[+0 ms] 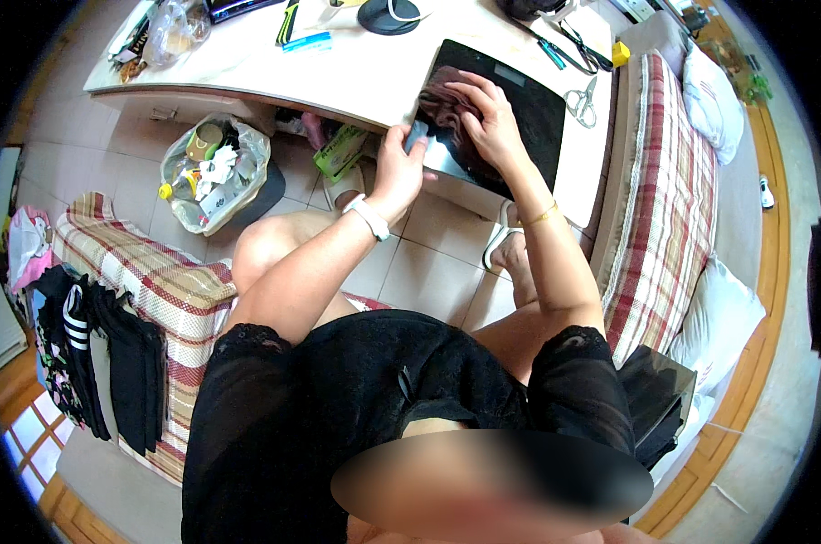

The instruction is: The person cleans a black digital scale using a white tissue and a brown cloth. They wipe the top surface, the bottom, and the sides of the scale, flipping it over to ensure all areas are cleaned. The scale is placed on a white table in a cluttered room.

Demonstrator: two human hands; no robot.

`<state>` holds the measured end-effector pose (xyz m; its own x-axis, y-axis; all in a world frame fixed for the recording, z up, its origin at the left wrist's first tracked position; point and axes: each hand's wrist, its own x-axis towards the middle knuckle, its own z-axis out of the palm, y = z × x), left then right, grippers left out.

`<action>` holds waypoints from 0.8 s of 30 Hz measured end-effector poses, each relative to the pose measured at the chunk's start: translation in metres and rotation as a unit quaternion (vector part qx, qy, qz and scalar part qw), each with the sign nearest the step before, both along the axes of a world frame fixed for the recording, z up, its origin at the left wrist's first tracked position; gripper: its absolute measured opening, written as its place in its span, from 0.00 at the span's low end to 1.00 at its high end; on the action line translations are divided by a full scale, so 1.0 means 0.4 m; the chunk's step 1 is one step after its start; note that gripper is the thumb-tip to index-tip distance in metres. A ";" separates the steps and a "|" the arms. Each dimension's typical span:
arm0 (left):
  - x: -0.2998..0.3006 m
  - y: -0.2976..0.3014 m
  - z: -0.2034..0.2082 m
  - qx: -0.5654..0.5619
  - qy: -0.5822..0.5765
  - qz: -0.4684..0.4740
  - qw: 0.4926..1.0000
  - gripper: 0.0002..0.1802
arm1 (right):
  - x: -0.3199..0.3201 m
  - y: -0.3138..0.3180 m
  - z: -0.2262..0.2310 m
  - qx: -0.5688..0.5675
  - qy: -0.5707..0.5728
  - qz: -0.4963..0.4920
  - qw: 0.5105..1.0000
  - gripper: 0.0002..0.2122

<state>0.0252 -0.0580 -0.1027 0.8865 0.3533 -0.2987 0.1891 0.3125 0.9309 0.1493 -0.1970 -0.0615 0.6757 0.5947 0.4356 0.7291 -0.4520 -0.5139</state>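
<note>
A flat black glass panel with rounded corners, which looks like a bathroom scale, lies on the white table and juts over its near edge. With its thumb on top, my left hand grips the near-left edge of the panel. My right hand presses a crumpled dark maroon cloth against the left part of the glossy surface. Its fingers are bent over the cloth. A bright reflection shows on the panel near my left fingers. Scissors with pale handles lie just right of the panel.
On the white table are a blue packet, a black round object and a plastic bag. A lined trash bin stands below left. A plaid sofa runs along the right; folded dark clothes hang at left.
</note>
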 end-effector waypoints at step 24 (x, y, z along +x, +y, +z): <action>0.025 0.005 0.052 0.724 -0.153 -0.162 0.652 0.52 | 0.214 0.097 -0.066 -0.138 -0.147 -0.118 0.972 0.20</action>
